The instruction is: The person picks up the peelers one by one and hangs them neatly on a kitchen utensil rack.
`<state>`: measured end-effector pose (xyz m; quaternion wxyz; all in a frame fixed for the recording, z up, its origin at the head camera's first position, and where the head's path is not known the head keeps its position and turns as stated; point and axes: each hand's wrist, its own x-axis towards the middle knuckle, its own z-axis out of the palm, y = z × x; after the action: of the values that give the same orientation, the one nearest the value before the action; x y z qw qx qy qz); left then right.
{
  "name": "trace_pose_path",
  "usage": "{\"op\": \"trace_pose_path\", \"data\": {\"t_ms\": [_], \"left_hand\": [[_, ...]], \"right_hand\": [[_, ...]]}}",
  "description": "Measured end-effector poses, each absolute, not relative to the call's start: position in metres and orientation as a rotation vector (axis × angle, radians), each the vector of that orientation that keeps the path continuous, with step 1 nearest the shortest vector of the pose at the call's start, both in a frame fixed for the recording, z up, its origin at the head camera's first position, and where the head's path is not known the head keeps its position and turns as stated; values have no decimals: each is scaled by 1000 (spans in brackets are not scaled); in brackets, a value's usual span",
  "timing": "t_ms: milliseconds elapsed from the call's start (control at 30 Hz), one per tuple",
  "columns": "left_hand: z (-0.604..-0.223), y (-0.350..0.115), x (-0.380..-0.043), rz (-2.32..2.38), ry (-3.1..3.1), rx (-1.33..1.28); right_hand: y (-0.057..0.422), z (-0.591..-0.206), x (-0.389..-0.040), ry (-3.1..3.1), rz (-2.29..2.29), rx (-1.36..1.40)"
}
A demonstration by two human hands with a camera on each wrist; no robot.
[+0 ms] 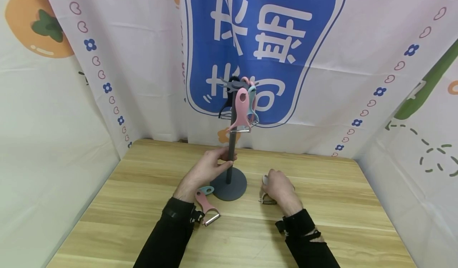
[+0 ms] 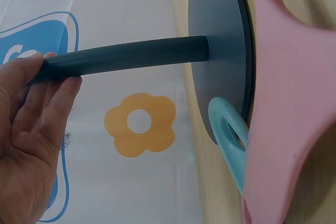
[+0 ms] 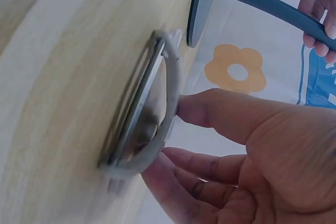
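My left hand [image 1: 207, 167] holds the dark grey pole of a peeler stand [image 1: 231, 144] between thumb and fingers, above its round base. In the left wrist view, the fingertips touch the pole [image 2: 142, 57] near its visible end. My right hand [image 1: 280, 190] pinches a pale grey-white peeler [image 3: 172, 85] low over the table, right of the base; its blade side faces the tabletop, and part is hidden behind the fingers. Several peelers hang from the stand's top, including a pink peeler [image 1: 241, 107], a light blue one [image 1: 252, 97] and a black one [image 1: 229, 99].
Left of the base, near my left wrist, a pink peeler [image 1: 203, 200] lies partly over a light blue peeler [image 1: 207, 189] on the wooden table [image 1: 150, 204]. Printed white cloth [image 1: 154, 81] hangs behind the table and at both sides.
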<state>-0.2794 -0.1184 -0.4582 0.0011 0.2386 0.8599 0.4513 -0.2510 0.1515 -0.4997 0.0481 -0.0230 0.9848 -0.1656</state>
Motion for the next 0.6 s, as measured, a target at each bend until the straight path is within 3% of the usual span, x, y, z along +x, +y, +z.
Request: {"op": "trace_pose_path", "data": {"t_ms": [600], "left_hand": [[-461,-119,-281,1429,2694,756]], "right_hand": [[157,-477,-245,3067,-719,-98]]}}
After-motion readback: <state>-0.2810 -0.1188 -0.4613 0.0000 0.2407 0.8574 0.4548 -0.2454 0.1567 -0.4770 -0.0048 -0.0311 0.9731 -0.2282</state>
